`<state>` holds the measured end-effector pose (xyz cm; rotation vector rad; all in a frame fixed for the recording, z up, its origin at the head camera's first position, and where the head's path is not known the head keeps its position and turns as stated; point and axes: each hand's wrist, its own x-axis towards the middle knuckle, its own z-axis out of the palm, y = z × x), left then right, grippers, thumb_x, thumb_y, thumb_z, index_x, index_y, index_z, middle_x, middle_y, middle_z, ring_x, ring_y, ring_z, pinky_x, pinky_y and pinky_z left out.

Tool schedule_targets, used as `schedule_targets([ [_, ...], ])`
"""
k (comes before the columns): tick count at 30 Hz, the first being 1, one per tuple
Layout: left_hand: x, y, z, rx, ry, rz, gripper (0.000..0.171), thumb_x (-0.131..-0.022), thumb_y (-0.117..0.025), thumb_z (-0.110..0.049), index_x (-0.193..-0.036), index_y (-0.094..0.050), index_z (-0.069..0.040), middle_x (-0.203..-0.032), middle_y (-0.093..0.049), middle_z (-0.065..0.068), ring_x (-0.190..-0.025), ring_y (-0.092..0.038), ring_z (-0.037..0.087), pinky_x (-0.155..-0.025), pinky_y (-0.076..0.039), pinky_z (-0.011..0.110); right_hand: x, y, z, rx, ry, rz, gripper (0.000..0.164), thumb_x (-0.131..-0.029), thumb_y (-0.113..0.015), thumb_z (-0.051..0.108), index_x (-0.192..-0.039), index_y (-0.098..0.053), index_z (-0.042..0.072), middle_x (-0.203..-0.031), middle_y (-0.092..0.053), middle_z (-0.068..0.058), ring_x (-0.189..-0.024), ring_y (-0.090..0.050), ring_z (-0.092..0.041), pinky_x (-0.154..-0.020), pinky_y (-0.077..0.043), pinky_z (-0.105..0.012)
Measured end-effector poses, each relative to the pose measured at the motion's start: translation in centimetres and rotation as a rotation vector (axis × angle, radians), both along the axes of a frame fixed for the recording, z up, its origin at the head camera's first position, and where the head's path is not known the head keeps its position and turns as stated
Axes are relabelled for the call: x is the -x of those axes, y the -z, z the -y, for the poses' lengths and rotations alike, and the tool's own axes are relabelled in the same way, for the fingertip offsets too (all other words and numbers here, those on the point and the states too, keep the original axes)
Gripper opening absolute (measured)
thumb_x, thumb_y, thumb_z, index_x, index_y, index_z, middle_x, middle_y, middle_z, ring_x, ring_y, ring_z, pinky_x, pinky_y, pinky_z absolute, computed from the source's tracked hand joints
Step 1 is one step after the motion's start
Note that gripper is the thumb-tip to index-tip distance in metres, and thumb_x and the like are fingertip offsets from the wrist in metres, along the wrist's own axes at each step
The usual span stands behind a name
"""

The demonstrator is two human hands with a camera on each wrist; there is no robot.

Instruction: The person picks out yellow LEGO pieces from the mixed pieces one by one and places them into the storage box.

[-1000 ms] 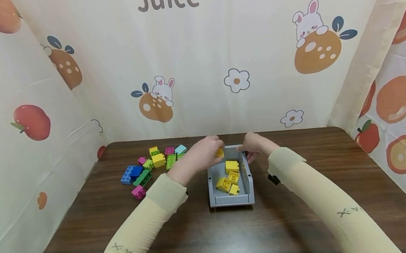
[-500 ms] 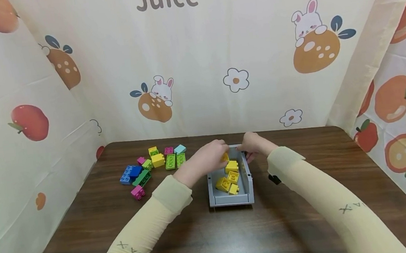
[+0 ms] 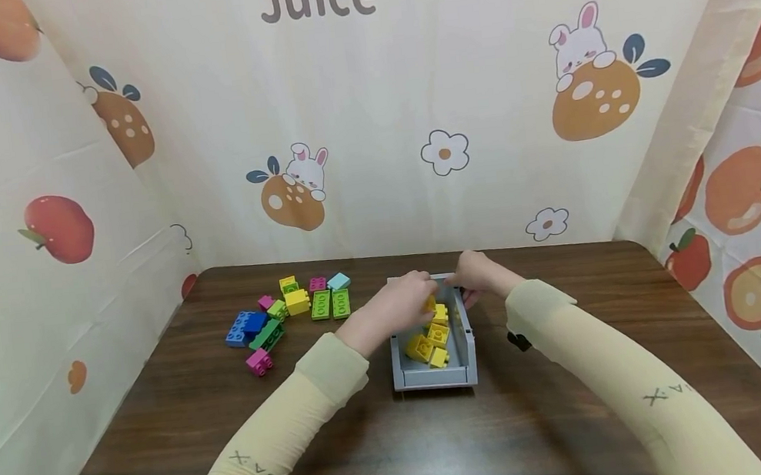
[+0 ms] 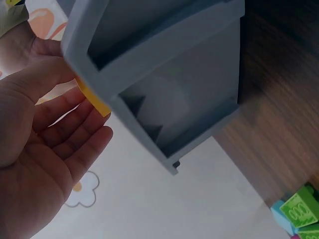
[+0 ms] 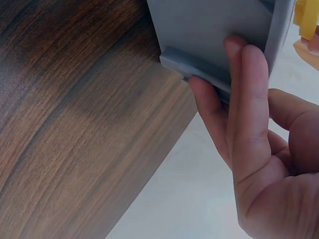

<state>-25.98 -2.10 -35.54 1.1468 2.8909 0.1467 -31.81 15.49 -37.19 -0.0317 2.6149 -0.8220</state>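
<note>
Near the middle of the table stands a grey open-topped toy box [image 3: 435, 378], with several yellow building bricks [image 3: 420, 348] lying loose inside. My left hand [image 3: 397, 303] is over the box's far left part and pinches a yellow brick [image 4: 93, 98] between thumb and fingers. That brick is mostly hidden by the hand in the head view; its edge shows beside the box rim in the left wrist view. At the far right corner, my right hand [image 3: 486, 274] grips the box wall, its fingers [image 5: 254, 94] flat against the outer side.
Left of the box lies a loose group of bricks: light green plates [image 3: 321, 305], a yellow brick [image 3: 297, 302], blue bricks [image 3: 237, 330], a dark green brick [image 3: 267, 334] and a magenta brick [image 3: 259, 362]. A printed curtain [image 3: 376, 191] hangs behind the dark wooden table [image 3: 389, 453].
My left hand has moved rightward and slightly nearer with the yellow brick, farther over the box. The light green plates are now uncovered. My right hand keeps its grip on the box.
</note>
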Motion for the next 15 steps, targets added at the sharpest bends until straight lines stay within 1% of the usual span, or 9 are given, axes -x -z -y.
schedule_targets([
  [1,0.0,0.1,-0.1,-0.001,0.006,0.003,0.036,-0.086,-0.068,-0.023,-0.118,-0.063,-0.008,-0.109,-0.061,0.004,-0.1,-0.056,0.015,-0.084,-0.053,0.028,0.0,0.1,0.0,0.001,-0.004,-0.006,0.032,-0.093,-0.06,0.019,-0.066,-0.058,0.001,-0.058,-0.06,-0.009,-0.047,-0.064,-0.016,-0.069,-0.057,-0.039],
  [4,-0.1,0.5,-0.3,-0.008,0.026,0.008,0.034,-0.086,-0.069,-0.022,-0.116,-0.064,-0.007,-0.107,-0.061,0.004,-0.095,-0.058,0.013,-0.082,-0.053,0.025,-0.1,0.1,-0.1,0.008,-0.016,-0.021,0.036,-0.093,-0.059,0.018,-0.06,-0.056,0.003,-0.054,-0.06,-0.008,-0.046,-0.063,-0.016,-0.066,-0.058,-0.038],
  [8,-0.1,1.0,-0.6,-0.013,0.041,0.016,0.034,-0.085,-0.07,-0.021,-0.115,-0.064,-0.006,-0.104,-0.06,0.003,-0.088,-0.058,0.009,-0.078,-0.053,0.021,-0.2,0.0,-0.1,0.018,-0.023,-0.027,0.037,-0.092,-0.058,0.017,-0.058,-0.056,0.003,-0.052,-0.059,-0.007,-0.044,-0.062,-0.015,-0.063,-0.058,-0.037],
  [15,0.0,1.7,-1.0,0.009,0.037,0.042,0.035,-0.086,-0.07,-0.023,-0.118,-0.064,-0.009,-0.111,-0.06,0.003,-0.099,-0.059,0.012,-0.085,-0.052,0.024,-0.1,0.0,0.0,0.019,-0.019,-0.023,0.036,-0.093,-0.057,0.016,-0.06,-0.057,0.002,-0.054,-0.061,-0.009,-0.045,-0.063,-0.015,-0.061,-0.058,-0.035],
])
